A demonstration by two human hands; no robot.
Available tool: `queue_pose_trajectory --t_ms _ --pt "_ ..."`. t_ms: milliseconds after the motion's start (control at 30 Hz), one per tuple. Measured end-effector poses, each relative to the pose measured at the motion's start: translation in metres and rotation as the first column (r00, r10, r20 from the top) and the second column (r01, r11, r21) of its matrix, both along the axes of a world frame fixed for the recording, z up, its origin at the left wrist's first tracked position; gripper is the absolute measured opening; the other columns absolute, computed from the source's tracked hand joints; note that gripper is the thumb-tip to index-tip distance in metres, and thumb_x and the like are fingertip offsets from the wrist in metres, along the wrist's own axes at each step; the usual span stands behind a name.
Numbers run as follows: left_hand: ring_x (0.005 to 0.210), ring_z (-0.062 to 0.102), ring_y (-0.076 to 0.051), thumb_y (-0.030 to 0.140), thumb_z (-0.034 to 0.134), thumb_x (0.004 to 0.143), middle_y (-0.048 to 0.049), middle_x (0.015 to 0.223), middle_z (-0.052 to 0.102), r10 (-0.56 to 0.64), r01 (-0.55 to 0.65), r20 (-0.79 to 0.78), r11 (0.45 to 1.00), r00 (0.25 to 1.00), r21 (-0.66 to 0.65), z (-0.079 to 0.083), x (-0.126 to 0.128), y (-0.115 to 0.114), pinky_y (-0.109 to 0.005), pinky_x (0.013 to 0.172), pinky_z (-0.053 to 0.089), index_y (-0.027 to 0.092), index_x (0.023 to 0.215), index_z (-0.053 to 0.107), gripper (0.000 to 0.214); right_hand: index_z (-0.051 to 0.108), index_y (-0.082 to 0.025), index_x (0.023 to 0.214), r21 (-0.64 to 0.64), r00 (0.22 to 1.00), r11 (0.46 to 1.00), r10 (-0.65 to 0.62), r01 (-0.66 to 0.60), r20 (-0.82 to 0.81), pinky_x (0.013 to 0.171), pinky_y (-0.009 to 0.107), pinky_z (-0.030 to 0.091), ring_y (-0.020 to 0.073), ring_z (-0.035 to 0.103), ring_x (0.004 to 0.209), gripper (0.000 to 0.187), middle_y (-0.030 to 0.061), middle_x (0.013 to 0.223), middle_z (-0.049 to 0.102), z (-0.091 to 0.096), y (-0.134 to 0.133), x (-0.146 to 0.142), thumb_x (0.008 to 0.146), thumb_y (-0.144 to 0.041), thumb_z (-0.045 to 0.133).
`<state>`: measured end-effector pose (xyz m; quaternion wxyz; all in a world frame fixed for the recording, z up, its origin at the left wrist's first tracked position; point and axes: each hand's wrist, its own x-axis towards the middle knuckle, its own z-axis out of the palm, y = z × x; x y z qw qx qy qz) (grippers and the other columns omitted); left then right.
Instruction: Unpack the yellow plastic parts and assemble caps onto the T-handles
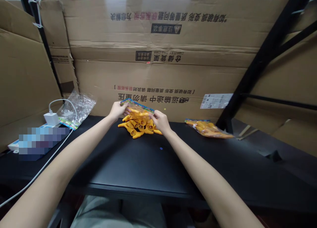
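A printed cardboard wall [158, 72] fills the upper frame, and below it a black tabletop [128, 165] spans the width. At the right, against the cardboard, lies a filled bag [208, 128] of orange-yellow pieces; at the left a crumpled clear plastic bag [79, 109] rests near a white charger [51, 119]. At centre, a loose heap of yellow pieces [138, 127], tapered and some with hollow round ends, sits on the tabletop. Just over its far side is the held packet [138, 105], clear with a colourful blue strip along its top. The left hand [118, 111] pinches its left end, and the right hand [160, 119] pinches its right end, fingers partly hidden. The step in hand appears to be handling this packet over the heap; whether the yellow seen through it lies inside or behind, I cannot tell. Whether filling or emptying, the next move would seem to call for a firm pinch at both ends and the packet's mouth directed towards the heap, lest pieces scatter. Smallest is a blue speck [161, 148], right of centre on the tabletop.
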<state>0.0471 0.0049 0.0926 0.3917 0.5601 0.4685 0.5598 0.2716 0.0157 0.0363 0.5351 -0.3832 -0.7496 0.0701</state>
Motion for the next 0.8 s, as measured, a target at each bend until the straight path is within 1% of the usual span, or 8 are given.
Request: queue_pose_trajectory --t_ms 100,200,267,367,500,567,700,800 --pt "0.057 0.066 -0.012 0.036 0.067 0.081 -0.0056 0.067 0.069 0.023 -0.026 0.063 0.999 0.998 0.034 0.006 -0.002 0.005 -0.021 0.058 0.05 0.012 0.079 0.06 0.025 0.063 -0.022 0.069 -0.058 0.993 0.997 0.044 -0.05 -0.107 0.072 0.037 0.052 0.0202 0.064 0.066 0.02 0.004 0.069 0.066 0.02 0.005 0.0 0.081 -0.037 0.058" --pt "0.066 0.067 -0.012 0.033 0.065 0.082 -0.0067 0.077 0.071 0.025 -0.027 0.052 0.999 0.998 0.031 0.016 0.0 0.011 -0.021 0.061 0.05 0.011 0.082 0.064 0.022 0.063 -0.021 0.063 -0.207 0.988 0.978 0.007 -0.039 -0.151 0.066 0.035 0.052 0.0194 0.063 0.056 0.016 0.0011 0.057 0.062 0.043 0.017 -0.001 0.075 -0.032 0.065" --pt "0.073 0.066 -0.011 0.032 0.063 0.084 -0.0051 0.082 0.07 0.045 -0.047 0.03 0.997 0.999 0.055 0.023 0.002 0.016 -0.019 0.063 0.049 0.013 0.089 0.067 0.02 0.061 -0.02 0.059 -0.229 0.98 0.973 -0.026 -0.02 -0.196 0.065 0.034 0.052 0.0192 0.064 0.057 0.016 0.0014 0.059 0.063 0.058 0.026 -0.003 0.073 -0.027 0.066" --pt "0.081 0.062 -0.011 0.035 0.059 0.086 -0.0016 0.084 0.068 0.052 -0.053 0.008 0.995 0.999 0.09 0.031 0.004 0.02 -0.02 0.066 0.05 0.017 0.105 0.068 0.027 0.058 -0.019 0.06 -0.145 0.95 0.989 -0.059 0.015 -0.308 0.069 0.033 0.053 0.0196 0.067 0.066 0.017 0.0021 0.063 0.065 0.078 0.036 -0.005 0.075 -0.023 0.064" --pt "0.092 0.06 -0.014 0.043 0.059 0.086 -0.003 0.097 0.068 -0.015 0.007 0.052 0.988 0.999 0.152 0.035 0.002 0.02 -0.027 0.077 0.052 0.021 0.118 0.064 0.039 0.06 -0.017 0.067 -0.052 0.953 0.998 -0.032 0.017 -0.303 0.08 0.037 0.053 0.0204 0.068 0.076 0.013 0.0042 0.072 0.067 0.094 0.037 -0.01 0.079 -0.023 0.062" --pt "0.1 0.06 -0.016 0.047 0.058 0.086 -0.0049 0.106 0.067 -0.032 0.013 0.078 0.973 0.996 0.229 0.038 -0.001 0.018 -0.032 0.084 0.052 0.022 0.119 0.063 0.042 0.063 -0.017 0.077 0.027 0.956 0.999 0.025 -0.018 -0.292 0.086 0.039 0.051 0.0208 0.068 0.085 0.013 0.0054 0.081 0.068 0.101 0.033 -0.013 0.083 -0.027 0.059" --pt "0.113 0.057 -0.021 0.048 0.053 0.089 -0.0052 0.119 0.064 -0.021 -0.005 0.069 0.932 0.997 0.363 0.048 -0.006 0.015 -0.039 0.091 0.049 0.025 0.123 0.061 0.042 0.065 -0.02 0.098 0.196 0.96 0.979 0.11 -0.06 -0.256 0.094 0.041 0.048 0.0214 0.063 0.106 0.024 0.0063 0.101 0.066 0.112 0.03 -0.019 0.091 -0.038 0.05" --pt "0.119 0.055 -0.024 0.045 0.054 0.09 -0.0053 0.123 0.063 0.022 -0.006 -0.033 0.908 0.999 0.42 0.047 -0.008 0.013 -0.045 0.096 0.046 0.024 0.127 0.058 0.043 0.06 -0.022 0.115 0.239 0.974 0.97 0.099 -0.049 -0.203 0.1 0.043 0.045 0.0222 0.057 0.116 0.032 0.0079 0.116 0.061 0.107 0.035 -0.022 0.093 -0.04 0.044"
